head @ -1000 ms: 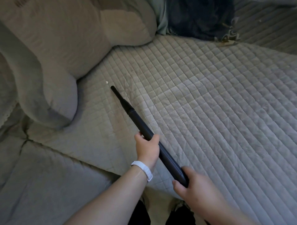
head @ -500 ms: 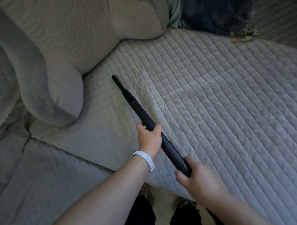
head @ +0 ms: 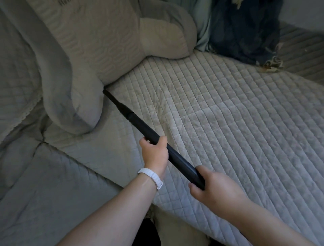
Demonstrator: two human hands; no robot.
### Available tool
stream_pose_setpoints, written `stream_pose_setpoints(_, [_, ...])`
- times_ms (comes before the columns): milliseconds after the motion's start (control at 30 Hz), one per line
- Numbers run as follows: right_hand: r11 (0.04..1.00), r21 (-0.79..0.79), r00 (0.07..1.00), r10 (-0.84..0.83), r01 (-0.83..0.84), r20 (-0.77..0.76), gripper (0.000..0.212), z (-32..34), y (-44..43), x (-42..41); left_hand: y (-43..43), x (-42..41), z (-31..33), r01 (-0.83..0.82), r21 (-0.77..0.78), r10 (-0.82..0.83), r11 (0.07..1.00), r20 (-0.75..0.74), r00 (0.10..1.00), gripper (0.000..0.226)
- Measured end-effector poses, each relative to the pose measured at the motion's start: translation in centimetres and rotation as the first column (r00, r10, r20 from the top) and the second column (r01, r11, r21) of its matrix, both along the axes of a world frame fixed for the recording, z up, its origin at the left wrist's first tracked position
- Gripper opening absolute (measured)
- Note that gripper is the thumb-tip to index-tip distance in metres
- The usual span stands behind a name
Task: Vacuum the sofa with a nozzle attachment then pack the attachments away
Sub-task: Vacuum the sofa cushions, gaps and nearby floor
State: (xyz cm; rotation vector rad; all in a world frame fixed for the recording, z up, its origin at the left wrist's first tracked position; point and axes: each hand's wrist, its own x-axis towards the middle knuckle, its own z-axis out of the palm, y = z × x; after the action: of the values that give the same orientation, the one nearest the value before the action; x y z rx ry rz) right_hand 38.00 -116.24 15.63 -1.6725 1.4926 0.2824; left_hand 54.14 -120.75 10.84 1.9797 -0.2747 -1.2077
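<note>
Left hand (head: 155, 154) first: fingers and thumb curled round the black wand (head: 145, 130) about mid-length, clamped on it. Right hand (head: 215, 187) likewise wrapped tight round the wand's near end, thumb lying along the top.

Count of task items:
- Two hands, both on the same wand.
- One wand, slanting up and to the left across the sofa seat (head: 228, 123).
- One narrow nozzle (head: 115, 101) fitted to the far end of the wand, its tip down at the seam where the seat meets the foot of the pale cushion (head: 87, 61). Cannot tell whether the tip touches the cushion.

Surroundings, working outward:
- One white wristband (head: 151, 177) on the left wrist.
- One quilted cover (head: 52, 193) in a diamond pattern, spread over the seat and down the front edge.
- Pale cushion against the back at left; cannot tell whether the rounded lobe to its right is the same piece or a second one.
- One dark blue fabric (head: 245, 29) bundled in the far corner.

Writing: dark lettering (head: 61, 2) at the top edge of the cushion, cut off by the frame, not readable. No brand legible on wand or nozzle.
</note>
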Motion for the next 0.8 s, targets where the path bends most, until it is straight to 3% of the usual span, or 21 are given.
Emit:
stream_pose_setpoints(267, [0.972,-0.039,0.970,0.234,-0.232,0.071,0.020,0.8,1.2,-4.9,4.7,-3.6,2.5,-0.215,-0.009,0.215,0.977,0.062,0.975,0.038])
stream_pose_setpoints(400, [0.953,0.021,0.950,0.299,-0.302,0.094,0.018,0.7,2.7,-6.3,8.2,-5.2,2.8,-0.329,0.003,0.328,0.944,0.046,0.943,0.037])
stream_pose_setpoints(567, [0.900,0.095,0.903,0.416,-0.425,0.106,0.018,0.5,5.9,-4.4,13.4,-3.8,2.8,-0.476,0.048,0.471,0.878,0.089,0.878,0.033])
stream_pose_setpoints(800, [0.822,0.085,0.826,0.557,-0.563,0.080,0.013,0.7,8.8,0.6,19.2,0.7,2.8,-0.607,0.008,0.605,0.795,0.064,0.794,0.032])
